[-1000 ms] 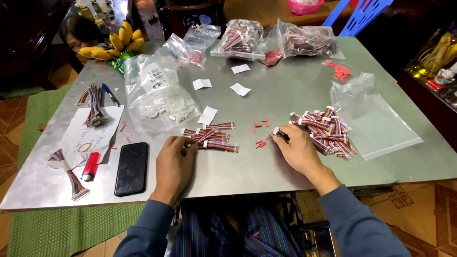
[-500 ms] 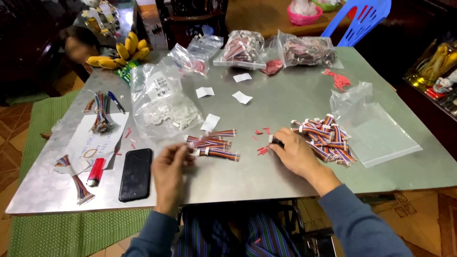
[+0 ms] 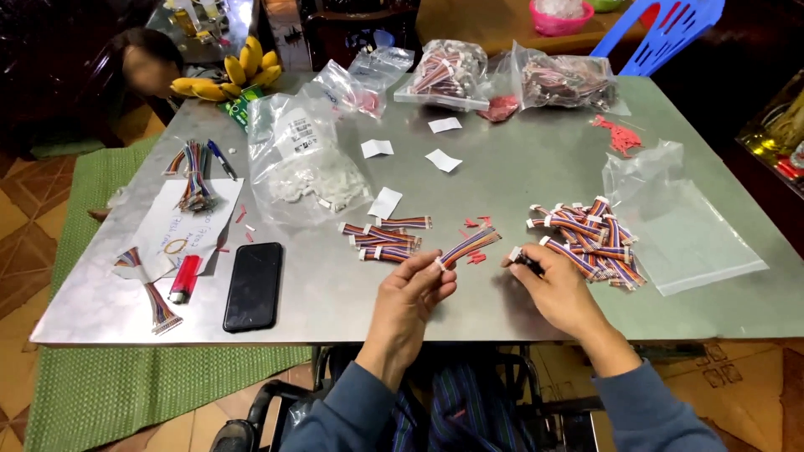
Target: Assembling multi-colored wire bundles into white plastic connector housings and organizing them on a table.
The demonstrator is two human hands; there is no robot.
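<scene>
While sitting at the metal table, gripping in the left hand a short striped ribbon cable, flat and multicoloured with a white plug on the near end, tilting up just above the tabletop. Pinching with the right hand a small dark piece, touching the heap of like cables beside a clear bag.

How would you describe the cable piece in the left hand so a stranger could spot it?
On the metal table, look near the front edge, between two piles of cable pieces. The left hand pinches one striped ribbon cable by its end. Unlike the others, it is lifted and angled, not lying in a pile.
</scene>
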